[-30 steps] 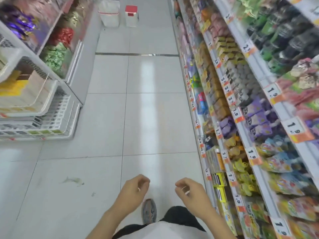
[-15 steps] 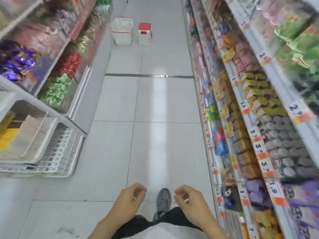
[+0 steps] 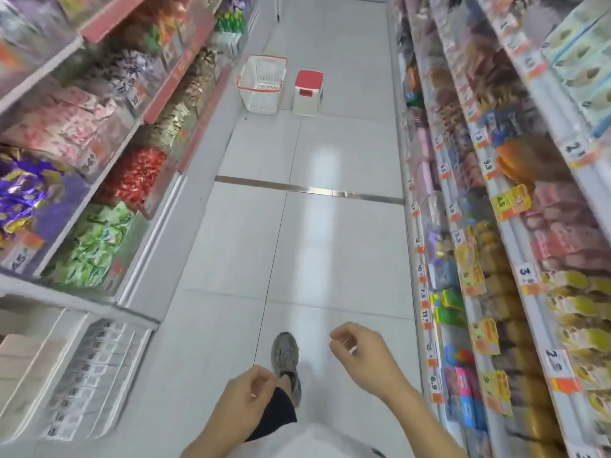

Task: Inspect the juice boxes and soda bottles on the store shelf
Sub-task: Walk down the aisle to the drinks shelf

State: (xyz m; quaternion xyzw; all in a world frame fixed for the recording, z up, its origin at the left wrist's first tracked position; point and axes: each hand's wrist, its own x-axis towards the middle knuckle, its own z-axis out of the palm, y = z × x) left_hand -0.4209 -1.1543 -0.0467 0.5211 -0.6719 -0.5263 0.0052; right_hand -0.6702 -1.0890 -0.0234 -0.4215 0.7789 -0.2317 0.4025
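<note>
Both hands are held low over the floor (image 3: 330,246), the left hand (image 3: 246,403) and right hand (image 3: 362,360) loosely curled, each grip released and holding nothing. Blurred packets are seen on the shelves (image 3: 515,246) at the right; juice boxes and soda bottles cannot be made out. A basket (image 3: 263,84) stands beside a stool (image 3: 308,92) farther down the aisle.

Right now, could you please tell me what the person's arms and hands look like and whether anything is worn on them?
Both forearms are bare: no sleeves, gloves, watch or bracelet show. The left hand and right hand carry no clear rings, though the blur hides fine detail. Lower down show a white top, a dark trouser leg and a grey sneaker.
</note>
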